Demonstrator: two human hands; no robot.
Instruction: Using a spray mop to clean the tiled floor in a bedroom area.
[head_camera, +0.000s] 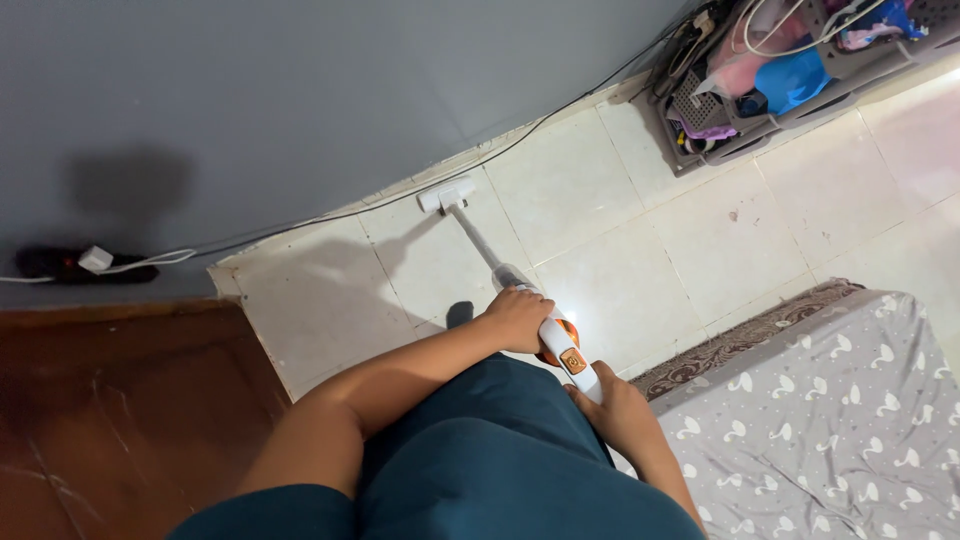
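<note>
Stick vacuum (555, 340), white with orange body, centre frame; floor head (446, 193) out at 11 o'clock, touching base of grey wall (300, 90).

I judge step as mid-stroke along wall edge over pale tiles (620, 260). Next move calls for drawing head back or sliding sideways, minding black cable (560, 108) along skirting.

My left hand (517, 317) wrapped round upper tube, arm reaching forward across body. My right hand (620, 408) clenched on rear handle, low, close to torso.

Patterned mattress (830, 420) at 4 o'clock, storage rack (780, 70) at 1.

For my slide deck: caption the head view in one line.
Both hands, left hand and right hand, hold a white stick vacuum, its floor head at the grey wall.
</note>
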